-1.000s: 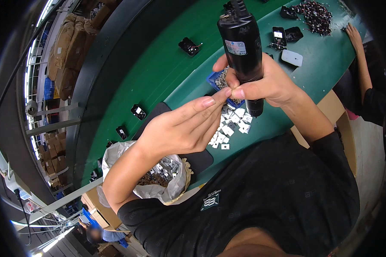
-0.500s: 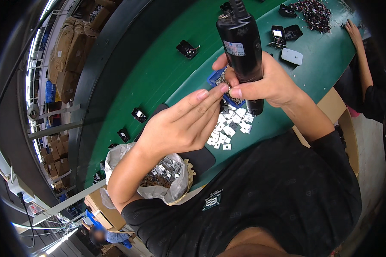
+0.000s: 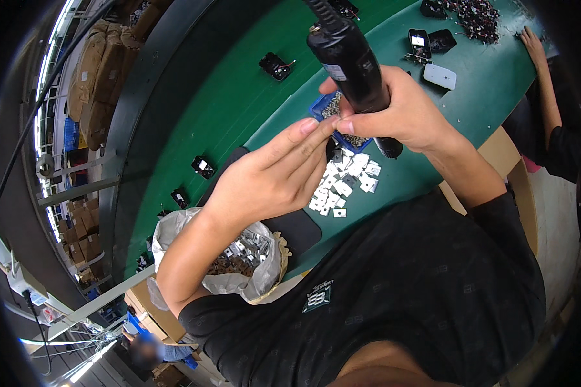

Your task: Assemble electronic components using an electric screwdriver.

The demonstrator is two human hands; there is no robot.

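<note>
This is an assembly workshop. Black casings [image 3: 275, 66] lie along a green belt [image 3: 226, 109], small plates [image 3: 343, 188] on the worktop [image 3: 400, 187], stacked cartons [image 3: 82, 227] beyond.

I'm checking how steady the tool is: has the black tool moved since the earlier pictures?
Yes: the black tool has tilted more, its upper end swinging left, away from the white rounded piece.

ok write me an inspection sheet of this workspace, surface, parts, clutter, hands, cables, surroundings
Surface: green table, bare in patches
Parts: blue tray of small metal pieces; white plates loose beside it
Clutter: heap of wires, white cover, sack of metal parts
Hands: right hand grips black tool; left hand fingertips meet right thumb, anything pinched is too small to tell
Cables: black cord from tool's upper end
Surroundings: co-worker's hand at far right; stacked boxes at left
</note>
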